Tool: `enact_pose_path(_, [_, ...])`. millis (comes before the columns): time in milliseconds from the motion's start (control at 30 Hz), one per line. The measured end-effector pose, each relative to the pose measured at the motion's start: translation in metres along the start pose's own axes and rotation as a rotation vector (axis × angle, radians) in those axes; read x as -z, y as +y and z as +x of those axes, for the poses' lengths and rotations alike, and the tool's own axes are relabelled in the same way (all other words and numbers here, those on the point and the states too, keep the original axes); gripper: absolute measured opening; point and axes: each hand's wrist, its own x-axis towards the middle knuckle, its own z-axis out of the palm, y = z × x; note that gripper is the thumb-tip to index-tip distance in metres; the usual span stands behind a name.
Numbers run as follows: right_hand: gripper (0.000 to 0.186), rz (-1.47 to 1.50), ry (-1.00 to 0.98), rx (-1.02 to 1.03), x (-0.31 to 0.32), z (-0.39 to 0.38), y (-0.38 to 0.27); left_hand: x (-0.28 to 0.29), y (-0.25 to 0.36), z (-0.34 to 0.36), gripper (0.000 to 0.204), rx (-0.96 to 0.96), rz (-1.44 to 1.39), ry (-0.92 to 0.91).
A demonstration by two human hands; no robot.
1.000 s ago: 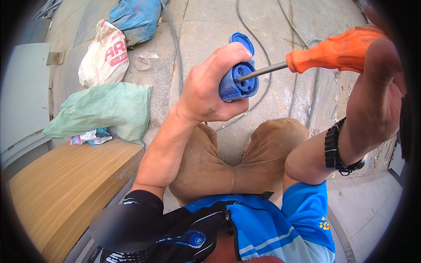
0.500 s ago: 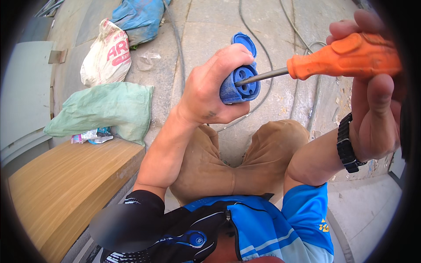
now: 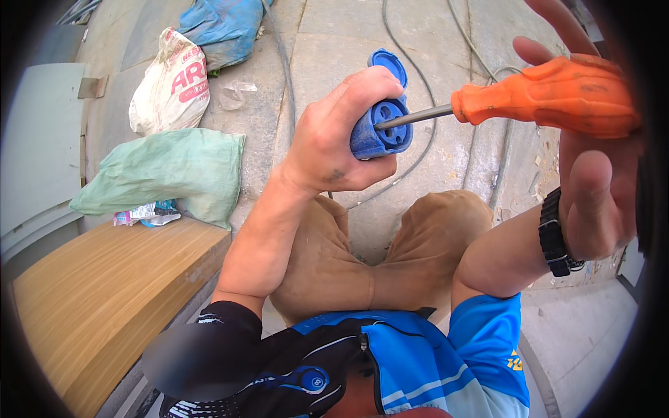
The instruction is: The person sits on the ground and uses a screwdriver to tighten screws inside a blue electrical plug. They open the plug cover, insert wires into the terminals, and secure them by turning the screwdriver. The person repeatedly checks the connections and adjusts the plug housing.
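My left hand [image 3: 334,136] is wrapped round a blue industrial socket connector [image 3: 371,144], its thumb side toward the raised round flip lid [image 3: 389,67]. The connector's face, with several round holes, points up and to the right. A screwdriver [image 3: 547,96] with a chunky orange handle has its steel shaft tip in one of these holes; how deep it sits is hidden. Behind the handle, my right hand [image 3: 599,188] is open, its fingers and thumb spread away from the grip while the handle's end lies against the palm. A black watch band circles the right wrist.
Grey cables [image 3: 428,104] run over the dusty concrete floor [image 3: 334,42]. To the left lie a green woven sack [image 3: 167,171], a white sack [image 3: 167,90] and a blue sack [image 3: 226,31]. A wood-grain bench [image 3: 118,279] stands at the lower left.
The fingers and thumb of my right hand have come off the screwdriver handle and spread apart. The handle has turned a little. My left hand and the connector have hardly moved.
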Motion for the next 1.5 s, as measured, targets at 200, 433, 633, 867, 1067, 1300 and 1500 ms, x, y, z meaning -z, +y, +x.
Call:
enact_pose_path(200, [0.075,0.048,0.048,-0.25,0.003,-0.016,0.014,0.002,0.001,0.001,0.066,0.072,0.096,-0.016])
enact_pose_path(433, [0.069,0.197,0.176,-0.125,-0.02,-0.001,0.014,0.001,-0.002,0.001,0.066,0.065,0.043,0.002])
enact_pose_path(633, [0.07,-0.245,0.061,-0.24,-0.002,-0.006,0.011,0.004,-0.003,0.004,0.066,0.093,0.066,-0.017])
enact_pose_path(867, [0.046,-0.085,0.036,-0.265,0.008,-0.009,0.01,0.002,-0.004,-0.001,0.066,0.101,0.051,-0.008])
enact_pose_path(1067, [0.056,-0.137,-0.088,-0.038,0.0,0.008,-0.002,0.002,-0.002,0.001,0.065,0.107,0.043,-0.018])
enact_pose_path(1300, [0.064,-0.258,0.02,-0.423,0.013,-0.011,0.004,-0.001,-0.002,0.0,0.065,0.084,0.042,-0.024])
enact_pose_path(1500, [0.06,-0.115,0.095,-0.243,-0.005,-0.002,0.001,0.0,-0.001,0.003,0.065,0.07,0.044,0.0])
